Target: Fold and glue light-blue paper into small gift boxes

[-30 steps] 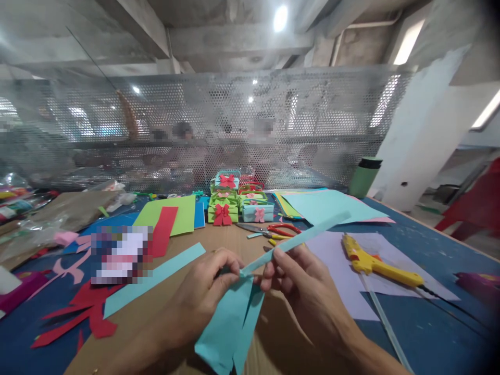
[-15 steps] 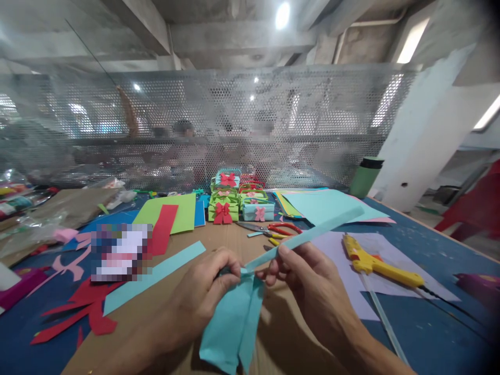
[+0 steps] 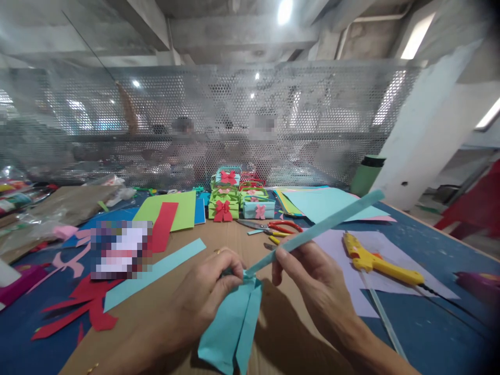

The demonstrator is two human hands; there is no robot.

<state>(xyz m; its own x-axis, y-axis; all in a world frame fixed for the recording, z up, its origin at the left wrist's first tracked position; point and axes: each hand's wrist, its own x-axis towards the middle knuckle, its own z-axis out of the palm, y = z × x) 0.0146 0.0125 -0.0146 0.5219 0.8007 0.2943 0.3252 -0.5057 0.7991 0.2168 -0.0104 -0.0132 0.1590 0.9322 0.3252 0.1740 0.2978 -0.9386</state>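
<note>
My left hand [image 3: 213,284] pinches the upper end of a folded light-blue paper piece [image 3: 230,325], which hangs down over the cardboard. Between the thumb and fingers of my right hand [image 3: 312,276] is a narrow light-blue paper strip [image 3: 332,221], slanting up to the right. The strip's lower end meets the top of the folded piece by my left fingertips; the fingers partly hide how they join. A wider light-blue strip [image 3: 156,273] lies flat to the left of my left hand.
Small paper handbags with bows [image 3: 223,209] are stacked ahead. Scissors [image 3: 269,227] lie before them. At right a yellow glue gun [image 3: 380,265] rests on lilac paper [image 3: 332,239], near a green bottle [image 3: 366,176]. Red paper scraps [image 3: 94,302] and a red strip [image 3: 164,226] lie left.
My right hand has slid slightly along the strip, and its far end now points higher and further right. My left hand keeps its pinch on the folded piece.
</note>
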